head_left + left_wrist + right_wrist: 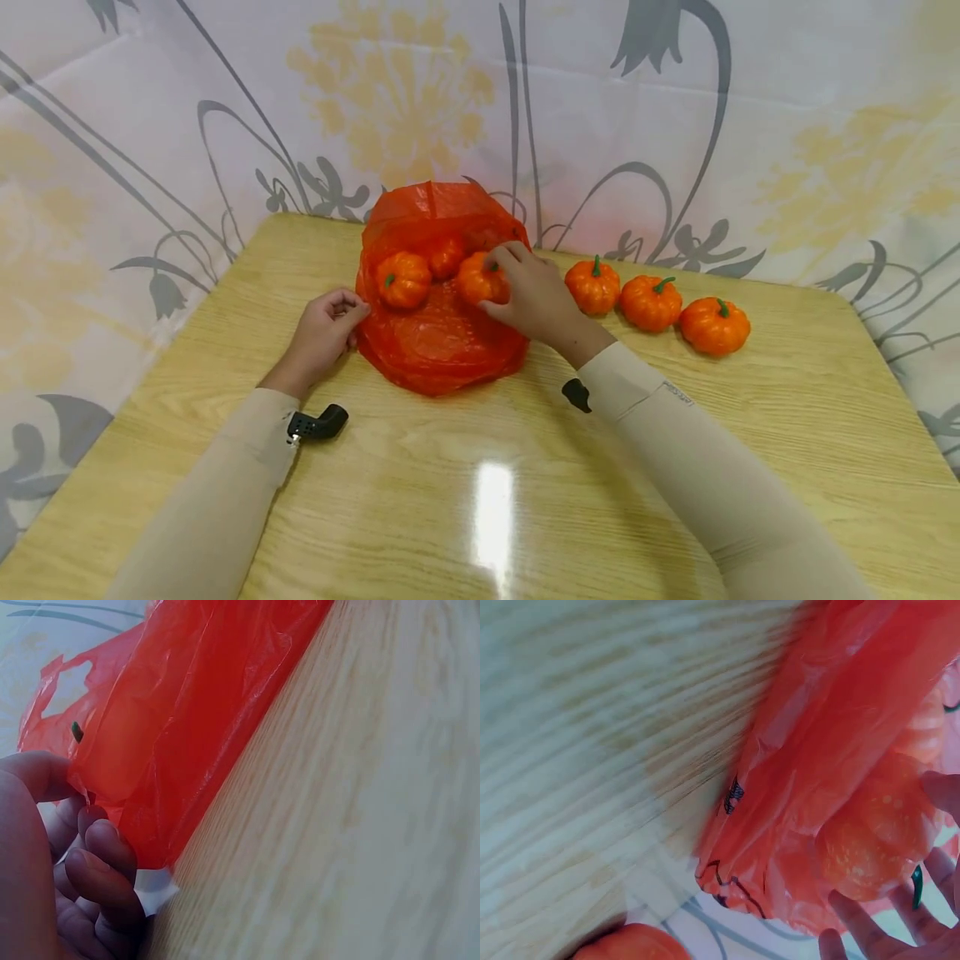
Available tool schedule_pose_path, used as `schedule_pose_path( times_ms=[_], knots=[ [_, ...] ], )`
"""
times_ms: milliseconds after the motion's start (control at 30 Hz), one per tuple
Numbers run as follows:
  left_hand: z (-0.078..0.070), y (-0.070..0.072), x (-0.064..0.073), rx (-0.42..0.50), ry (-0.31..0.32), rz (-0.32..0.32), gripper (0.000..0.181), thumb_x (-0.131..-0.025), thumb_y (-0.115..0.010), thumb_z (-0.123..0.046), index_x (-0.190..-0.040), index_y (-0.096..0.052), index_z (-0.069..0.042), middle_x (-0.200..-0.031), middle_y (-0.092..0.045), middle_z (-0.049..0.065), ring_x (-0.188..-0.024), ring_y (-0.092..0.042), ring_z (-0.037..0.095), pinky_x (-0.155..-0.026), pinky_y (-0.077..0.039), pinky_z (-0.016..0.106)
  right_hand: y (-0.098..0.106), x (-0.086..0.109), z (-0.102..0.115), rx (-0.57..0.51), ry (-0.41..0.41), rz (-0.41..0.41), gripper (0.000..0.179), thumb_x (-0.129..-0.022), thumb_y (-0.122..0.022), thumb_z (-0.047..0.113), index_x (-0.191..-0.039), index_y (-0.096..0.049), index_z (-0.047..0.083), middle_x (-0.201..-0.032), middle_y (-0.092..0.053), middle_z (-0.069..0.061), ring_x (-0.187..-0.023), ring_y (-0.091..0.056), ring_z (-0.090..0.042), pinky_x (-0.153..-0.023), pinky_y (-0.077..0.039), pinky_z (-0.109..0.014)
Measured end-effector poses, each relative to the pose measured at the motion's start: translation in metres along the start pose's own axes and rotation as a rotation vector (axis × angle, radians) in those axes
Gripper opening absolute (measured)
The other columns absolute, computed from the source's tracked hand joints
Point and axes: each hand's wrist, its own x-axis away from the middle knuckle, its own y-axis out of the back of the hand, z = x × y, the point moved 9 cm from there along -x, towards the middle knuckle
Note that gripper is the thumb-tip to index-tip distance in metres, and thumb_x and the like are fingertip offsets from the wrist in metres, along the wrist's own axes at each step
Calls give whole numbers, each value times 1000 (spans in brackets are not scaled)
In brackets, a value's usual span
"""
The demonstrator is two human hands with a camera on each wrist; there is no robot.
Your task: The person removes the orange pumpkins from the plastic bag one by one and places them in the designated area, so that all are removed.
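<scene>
A red plastic bag [438, 358] lies on its side on the table, its mouth towards me. Inside sit small orange pumpkins: one at the left [405, 282], another farther back [446, 257], and a third at the right [474, 282]. My left hand [322, 333] pinches the left edge of the bag's mouth between thumb and fingers; the left wrist view shows the thin plastic [112, 772] at the fingertips. My right hand [536, 296] reaches into the mouth, thumb and fingers around the right-hand pumpkin. In the right wrist view this pumpkin [877, 832] has a green stem between the spread fingers.
Right of the bag, three more pumpkins stand in a slanting row: the nearest to it [592, 289], a middle one [651, 304] and the outermost [715, 327]. The wooden table [390, 500] ends at the back against a flower-patterned cloth [600, 125].
</scene>
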Motion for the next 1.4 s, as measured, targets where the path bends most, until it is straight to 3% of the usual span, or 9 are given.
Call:
schedule_pose_path(
  times_ms=[233,467,767,1033,1233,1400],
  knots=[
    [-2,0,-1,-15,-7,1,19,-101,-60,-20,-99,-55,-2,-68,-53,-8,-52,-47,9,-48,-45,22,12,20,-2,-54,17,-57,48,-85,-80,30,-122,-54,12,-125,-55,-9,-114,-56,-28,-102,-42,-54],
    [1,1,1,-6,3,-14,17,-100,-60,-19,-97,-56,-3,-69,-55,-9,-51,-47,7,-46,-45,21,21,40,-1,-92,51,-91,49,-84,-81,26,-123,-54,11,-125,-55,-7,-108,-58,-26,-97,-44,-55],
    [3,0,2,-18,12,-7,17,-101,-60,-20,-98,-56,-4,-70,-55,-9,-52,-47,8,-48,-46,22,29,69,-3,-65,89,-152,52,-84,-82,26,-128,-59,10,-134,-55,-9,-104,-62,-27,-92,-48,-51],
    [1,0,2,-1,2,-9,16,-101,-60,-19,-96,-56,-4,-70,-55,-9,-51,-47,9,-48,-46,22,33,89,-12,-64,59,-167,54,-83,-82,25,-130,-60,10,-138,-54,-12,-122,-56,-33,-100,-44,-58],
    [0,-1,2,-3,10,-9,16,-100,-61,-20,-96,-56,-5,-69,-54,-9,-51,-47,8,-47,-45,22,37,105,-21,-44,25,-197,52,-82,-83,22,-128,-62,11,-135,-55,-12,-111,-61,-33,-93,-47,-58],
    [2,-1,1,-3,12,-12,18,-100,-61,-21,-96,-56,-4,-68,-54,-9,-52,-47,8,-48,-46,22,39,117,-28,-22,10,-225,52,-81,-83,22,-128,-63,9,-136,-54,-15,-112,-60,-36,-95,-45,-59]
  ],
)
